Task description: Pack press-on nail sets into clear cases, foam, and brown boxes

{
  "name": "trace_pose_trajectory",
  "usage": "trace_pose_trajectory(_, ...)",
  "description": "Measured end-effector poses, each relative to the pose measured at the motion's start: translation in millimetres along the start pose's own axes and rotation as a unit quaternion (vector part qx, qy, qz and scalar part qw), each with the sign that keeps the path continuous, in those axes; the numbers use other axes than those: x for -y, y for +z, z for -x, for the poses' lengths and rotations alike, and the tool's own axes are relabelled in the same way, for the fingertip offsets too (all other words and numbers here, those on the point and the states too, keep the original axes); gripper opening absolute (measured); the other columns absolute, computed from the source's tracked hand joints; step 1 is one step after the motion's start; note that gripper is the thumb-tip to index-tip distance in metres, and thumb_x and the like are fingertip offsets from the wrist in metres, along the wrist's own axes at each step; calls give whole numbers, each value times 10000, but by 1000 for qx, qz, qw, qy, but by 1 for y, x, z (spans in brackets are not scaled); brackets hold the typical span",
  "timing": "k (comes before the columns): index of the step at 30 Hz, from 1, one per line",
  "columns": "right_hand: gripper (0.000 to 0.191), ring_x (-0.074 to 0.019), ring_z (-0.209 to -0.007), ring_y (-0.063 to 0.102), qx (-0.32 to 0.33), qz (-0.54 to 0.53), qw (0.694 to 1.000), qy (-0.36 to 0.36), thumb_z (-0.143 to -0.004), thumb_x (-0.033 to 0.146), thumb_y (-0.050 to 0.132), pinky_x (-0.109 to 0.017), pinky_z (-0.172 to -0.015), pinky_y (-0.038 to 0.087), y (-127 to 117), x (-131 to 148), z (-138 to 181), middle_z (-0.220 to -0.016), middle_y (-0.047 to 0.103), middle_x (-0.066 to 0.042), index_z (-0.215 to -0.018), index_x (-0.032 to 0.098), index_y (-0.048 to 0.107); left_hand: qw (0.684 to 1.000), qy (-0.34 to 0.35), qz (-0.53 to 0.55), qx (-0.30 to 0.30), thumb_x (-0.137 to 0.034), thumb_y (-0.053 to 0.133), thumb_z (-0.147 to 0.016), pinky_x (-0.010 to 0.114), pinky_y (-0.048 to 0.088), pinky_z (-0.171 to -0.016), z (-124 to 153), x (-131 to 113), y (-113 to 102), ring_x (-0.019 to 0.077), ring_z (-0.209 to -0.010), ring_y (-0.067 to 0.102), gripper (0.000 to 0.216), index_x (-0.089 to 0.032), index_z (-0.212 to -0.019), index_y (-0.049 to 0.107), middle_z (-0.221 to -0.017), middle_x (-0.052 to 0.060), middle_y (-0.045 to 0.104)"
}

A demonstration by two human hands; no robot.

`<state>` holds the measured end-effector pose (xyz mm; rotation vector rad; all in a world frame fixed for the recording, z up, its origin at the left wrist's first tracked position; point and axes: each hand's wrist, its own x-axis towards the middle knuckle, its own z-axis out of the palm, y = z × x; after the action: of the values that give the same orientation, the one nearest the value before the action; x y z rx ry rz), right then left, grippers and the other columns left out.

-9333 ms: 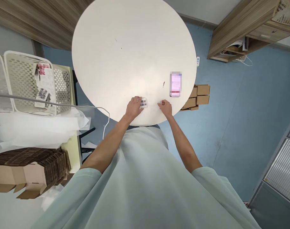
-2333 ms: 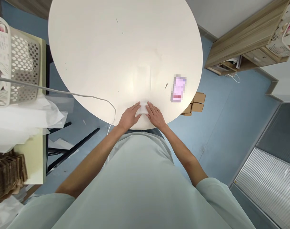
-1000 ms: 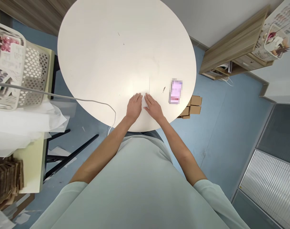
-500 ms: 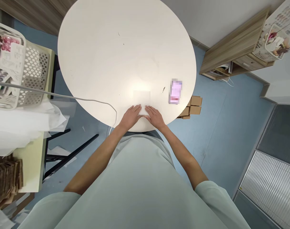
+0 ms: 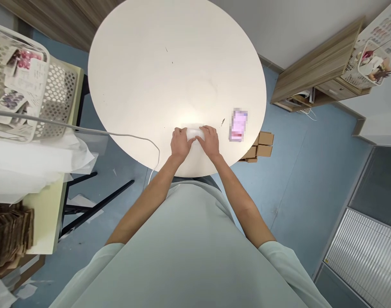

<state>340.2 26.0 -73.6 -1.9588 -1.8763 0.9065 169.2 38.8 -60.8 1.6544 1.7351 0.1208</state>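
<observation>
A small, thin white sheet (image 5: 194, 132), folded or rolled over, lies near the front of the round white table (image 5: 144, 85). My left hand (image 5: 180, 144) grips its left end with bent fingers, the thumb reaching in along the near side. On the opposite end, my right hand (image 5: 210, 141) is curled round it in the same way, and the two thumb tips nearly meet. Because the sheet is almost as white as the tabletop, its edges are hard to make out.
A pixelated pink phone-like rectangle (image 5: 238, 125) lies right of my hands. A grey-white cable (image 5: 131, 135) crosses the table's left edge. Farther left stands a side table with a plastic basket (image 5: 58, 85) and white sheets (image 5: 31, 164). Cardboard boxes (image 5: 264, 143) sit on the floor at right.
Both hands have moved forward, away from my body. Their fingers went from lying flat on the sheet to curling round its ends, and the sheet is now folded or rolled up farther.
</observation>
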Motion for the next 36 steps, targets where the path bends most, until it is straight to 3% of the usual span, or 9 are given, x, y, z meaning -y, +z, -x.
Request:
trace_pose_trajectory(4, 520, -293, -1692, 268, 43, 16, 997, -55, -1146, 463, 498, -560, -1327, 370, -4, 4, -15, -1784, 382, -120, -1622, 255, 514, 999, -23, 15, -20, -420, 695, -1010, 532, 575, -1026, -3, -1, 5, 421, -1366, 554, 651, -191, -1584, 490, -1483, 226, 531)
trace_pose_trajectory(6, 477, -277, -1711, 235, 68, 24, 994, -78, -1150, 410, 490, -550, -1325, 372, -7, 7, -18, -1801, 360, -100, -1602, 269, 537, 999, -12, 21, -39, -412, 660, -1032, 552, 552, -1063, 1, -4, 7, 427, -1380, 549, 654, -192, -1613, 454, -1491, 233, 522)
trace_pose_trajectory(13, 451, -283, -1563, 467, 94, 79, 989, -82, -1112, 151, 402, -509, -1278, 414, -13, 23, -2, -1629, 582, -144, -1494, 189, 639, 996, 44, 4, -74, -203, 501, -1068, 581, 456, -1139, 23, -14, 10, 417, -1389, 529, 376, -178, -1422, 626, -1454, 235, 574)
trace_pose_trajectory(16, 479, -339, -1551, 461, 97, 110, 987, -70, -1110, 255, 498, -538, -1256, 428, -10, 33, 18, -1674, 521, -194, -1574, 157, 564, 996, 50, 4, -67, -175, 466, -1061, 582, 464, -1133, 29, -4, 6, 404, -1343, 560, 357, -187, -1347, 679, -1398, 213, 624)
trace_pose_trajectory(19, 659, -395, -1542, 463, 112, 150, 982, -38, -1074, 389, 627, -565, -1246, 432, 2, 46, 38, -1699, 456, -270, -1642, 96, 465, 996, 64, 31, -57, -199, 476, -1054, 551, 501, -1124, 36, 15, -2, 375, -1306, 594, 345, -208, -1320, 696, -1365, 172, 660)
trace_pose_trajectory(21, 692, -406, -1509, 500, 118, 164, 979, -3, -1083, 423, 608, -562, -1220, 459, 12, 55, 47, -1690, 450, -306, -1650, 65, 437, 994, 69, 64, -50, -230, 496, -1048, 522, 531, -1116, 42, 27, -7, 348, -1312, 616, 347, -222, -1341, 682, -1418, 151, 648)
trace_pose_trajectory(24, 666, -416, -1462, 549, 105, 144, 983, 38, -1091, 412, 578, -568, -1197, 483, 26, 65, 51, -1660, 467, -339, -1626, 36, 450, 992, 14, 115, -42, -282, 525, -1035, 489, 584, -1051, 52, 37, -11, 298, -1190, 711, 400, -209, -1416, 621, -1487, 165, 610)
trace_pose_trajectory(30, 635, -405, -1270, 671, 72, 62, 994, 45, -1090, 533, 553, -568, -1108, 554, 16, 60, 42, -1435, 642, -294, -1513, 60, 557, 983, -24, 179, -21, -349, 429, -1103, 466, 603, -1004, 66, 17, -11, 279, -1125, 754, 372, -203, -1399, 603, -1407, 162, 712)
trace_pose_trajectory(36, 498, -301, -1252, 697, 89, -46, 993, 67, -1054, 527, 642, -405, -1003, 607, -22, 36, 38, -1398, 688, -156, -1428, 202, 695, 976, -4, 218, -7, -410, 452, -1124, 444, 610, -996, 57, -11, -12, 270, -1190, 745, 359, -231, -1419, 552, -1470, 157, 675)
